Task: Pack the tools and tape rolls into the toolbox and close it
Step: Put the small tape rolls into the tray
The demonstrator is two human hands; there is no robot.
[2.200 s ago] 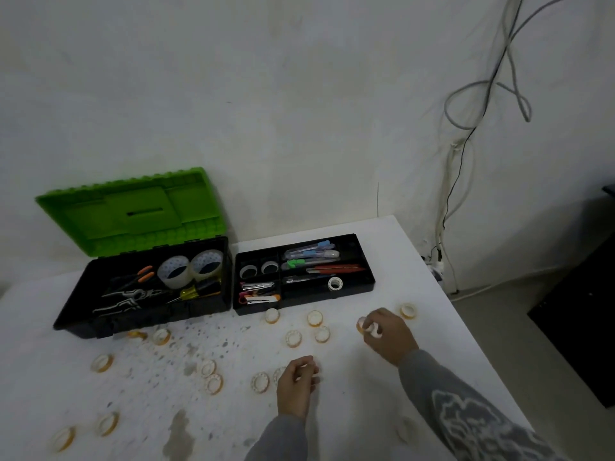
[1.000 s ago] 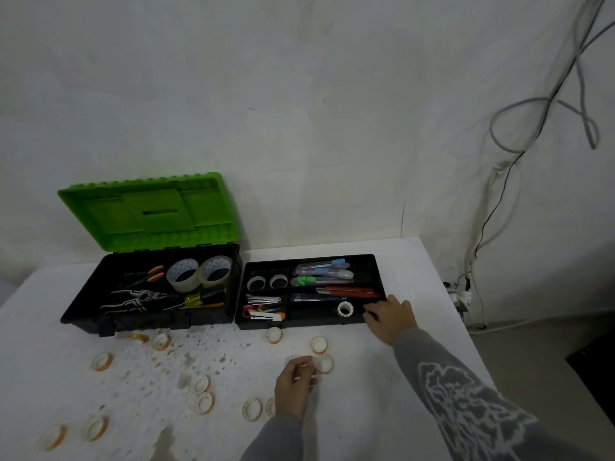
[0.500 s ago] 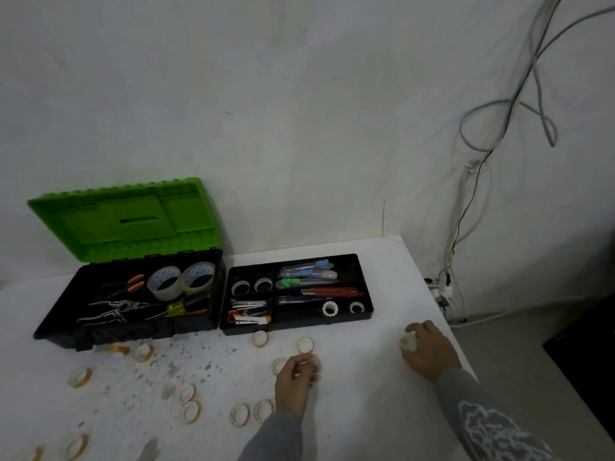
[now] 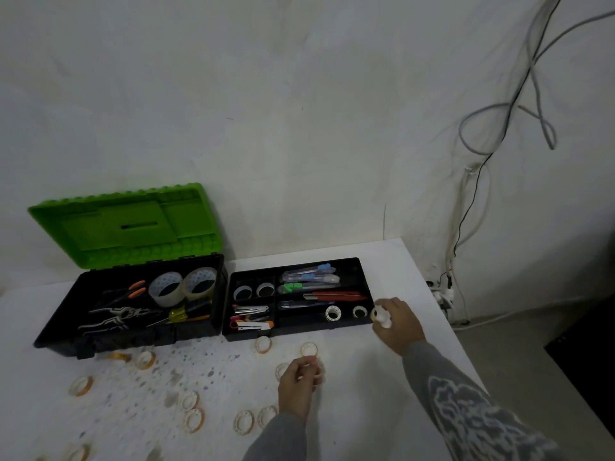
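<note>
White tape roll [image 4: 380,317] pinched in right hand [image 4: 397,322] grip, at tray [image 4: 364,284] end wall. Advise: drop into compartment [image 4: 346,313] just left of grip. Left hand [image 4: 298,382] grip holds second roll [image 4: 316,366].

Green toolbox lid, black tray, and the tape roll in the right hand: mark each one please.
Green toolbox lid [image 4: 133,224]: head view, inner face of the raised lid.
Black tray [image 4: 299,329]: head view, its front wall.
Held tape roll [image 4: 380,317]: head view, white side showing in the right hand [image 4: 399,324].

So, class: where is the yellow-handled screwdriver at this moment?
In the head view the yellow-handled screwdriver lies inside the open toolbox on the left, in front of the large tape rolls, right of the pliers.
</note>
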